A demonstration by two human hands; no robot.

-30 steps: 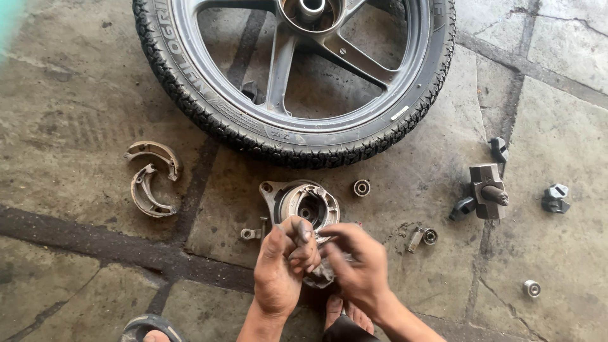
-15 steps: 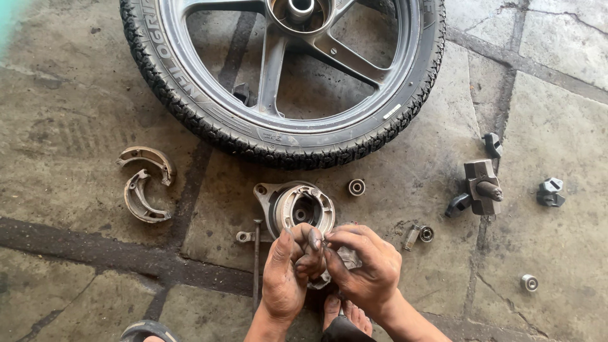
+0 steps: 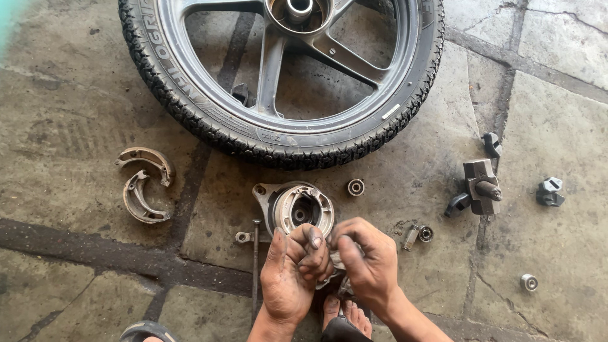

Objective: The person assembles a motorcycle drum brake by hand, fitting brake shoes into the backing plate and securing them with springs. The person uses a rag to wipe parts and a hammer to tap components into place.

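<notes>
My left hand (image 3: 292,269) and my right hand (image 3: 367,259) are closed together over a small greyish metal part (image 3: 334,261), mostly hidden by the fingers, low in the middle of the view. Just above them a round metal brake hub plate (image 3: 296,206) lies on the stone floor. A thin metal rod (image 3: 255,266) lies upright in the picture beside my left hand. Two curved brake shoes (image 3: 142,183) rest to the left. A spoked motorcycle wheel with its tyre (image 3: 278,136) lies flat at the top.
Small parts are scattered on the floor at the right: a bearing ring (image 3: 356,187), a small sleeve and ring (image 3: 418,234), dark rubber blocks (image 3: 481,187), a grey piece (image 3: 550,192) and a small bearing (image 3: 528,282). My foot in a sandal (image 3: 345,320) shows at the bottom edge.
Both hands stayed together on the small part, fingers shifting slightly around it. The view drifted a little, so the wheel sits higher and to the left.
</notes>
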